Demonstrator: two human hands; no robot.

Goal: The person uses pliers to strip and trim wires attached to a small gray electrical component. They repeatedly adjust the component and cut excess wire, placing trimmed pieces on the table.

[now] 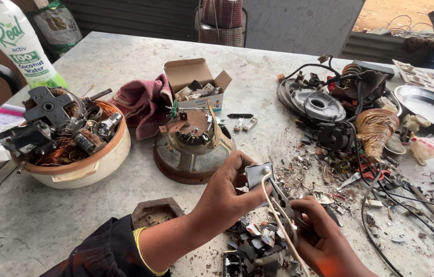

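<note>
Head view, lower centre of the frame: the left hand [227, 187] pinches a small grey metal part [258, 174]; the right hand [319, 236] is closed around pliers [284, 197] and two white wires [278, 220]. A firm pinch and short pulls seem wise. One bowl [99, 164], one cardboard box [196, 82].

Both hands work close together low in the view, just right of centre. The left hand [230, 187] comes in from the lower left on a bare forearm that slants up and to the right, a dark sleeve bunched at the elbow and a thin yellow bangle around the arm. Its fingers curl inward, thumb and fingertips pinched shut. The right hand [319, 233] rises from the bottom edge, back toward the camera, knuckles bent, fingers closed in a tight grip just below and beside the left.
</note>
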